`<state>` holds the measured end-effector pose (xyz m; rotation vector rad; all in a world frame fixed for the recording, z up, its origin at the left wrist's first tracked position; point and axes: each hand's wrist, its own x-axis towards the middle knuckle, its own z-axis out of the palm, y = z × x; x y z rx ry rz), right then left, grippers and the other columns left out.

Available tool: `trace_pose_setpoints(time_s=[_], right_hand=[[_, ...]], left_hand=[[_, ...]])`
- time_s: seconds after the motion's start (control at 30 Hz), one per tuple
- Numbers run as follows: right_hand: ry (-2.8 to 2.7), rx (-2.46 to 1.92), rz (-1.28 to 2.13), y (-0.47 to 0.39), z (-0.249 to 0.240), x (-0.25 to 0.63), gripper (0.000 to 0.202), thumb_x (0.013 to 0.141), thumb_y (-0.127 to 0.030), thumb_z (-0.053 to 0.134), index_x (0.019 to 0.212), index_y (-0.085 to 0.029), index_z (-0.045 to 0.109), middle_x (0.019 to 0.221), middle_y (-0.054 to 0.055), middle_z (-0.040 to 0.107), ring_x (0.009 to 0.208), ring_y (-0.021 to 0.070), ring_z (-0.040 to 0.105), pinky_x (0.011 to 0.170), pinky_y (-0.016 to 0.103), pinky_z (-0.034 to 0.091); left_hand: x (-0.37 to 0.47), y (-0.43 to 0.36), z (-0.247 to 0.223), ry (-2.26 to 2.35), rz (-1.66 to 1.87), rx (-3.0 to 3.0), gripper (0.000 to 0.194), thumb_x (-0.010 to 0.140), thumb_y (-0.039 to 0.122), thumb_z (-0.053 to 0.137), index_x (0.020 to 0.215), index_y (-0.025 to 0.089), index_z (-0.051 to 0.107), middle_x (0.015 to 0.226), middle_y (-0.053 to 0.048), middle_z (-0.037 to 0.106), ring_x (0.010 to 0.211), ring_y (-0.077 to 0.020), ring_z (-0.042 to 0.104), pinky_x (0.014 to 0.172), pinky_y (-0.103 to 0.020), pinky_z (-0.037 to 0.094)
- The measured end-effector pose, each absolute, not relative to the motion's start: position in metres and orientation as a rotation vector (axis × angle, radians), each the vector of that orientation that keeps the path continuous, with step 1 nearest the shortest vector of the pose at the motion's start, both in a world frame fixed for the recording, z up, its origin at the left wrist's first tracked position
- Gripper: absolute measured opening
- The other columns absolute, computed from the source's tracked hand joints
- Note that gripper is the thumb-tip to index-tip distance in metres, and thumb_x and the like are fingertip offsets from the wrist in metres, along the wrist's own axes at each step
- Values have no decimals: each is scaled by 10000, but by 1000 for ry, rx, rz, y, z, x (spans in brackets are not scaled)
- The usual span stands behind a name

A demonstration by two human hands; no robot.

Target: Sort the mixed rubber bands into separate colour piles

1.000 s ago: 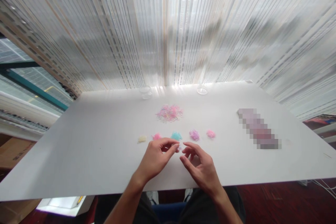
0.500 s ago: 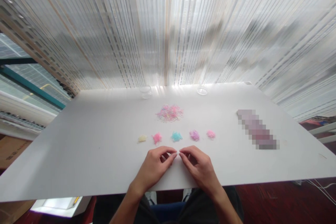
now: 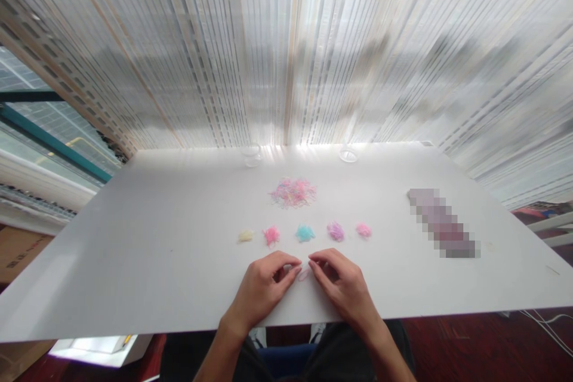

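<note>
A thin pink rubber band shows as a small loop between my two hands, at the fingertips of my right hand. That hand is closed in a pinch on the loop. My left hand is pinched too, just left of the loop; what sits in its fingertips is too small to make out. Beyond the hands lies a row of sorted rubber band piles: yellow, deep pink, blue, purple and light pink. Farther back is a loose mixed pile of rubber bands.
A clear round container and a clear lid stand at the back of the white table, before the strip curtain. A pixelated object lies to the right. A cardboard box is at far left.
My fingertips have moved slightly apart, and the pink loop now shows between them. The whole view has shifted a little; the piles look the same.
</note>
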<state>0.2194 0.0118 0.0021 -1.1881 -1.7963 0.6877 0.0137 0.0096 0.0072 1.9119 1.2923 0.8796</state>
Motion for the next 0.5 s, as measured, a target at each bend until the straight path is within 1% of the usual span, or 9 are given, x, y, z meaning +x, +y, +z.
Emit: trace_pose_setpoints(time_s=[0.23,0.5], right_hand=[[-1798,-1210,688,12,2,219,112,997,-264,611,999,-217,712,895,47,748,717,166,682,666,271,570],[-1798,-1209,679,12,0,219,106,995,-236,606,1001,-218,710,900,37,744,712,156,675,661,258,560]], left_hand=[[14,7,4,1295,925,1932,124,976,265,652,1028,220,754,895,-14,773,645,-132,628,653,-233,518],[14,7,4,1285,934,1949,124,986,254,646,1049,221,748,918,-10,768,662,-126,635,661,-221,520]])
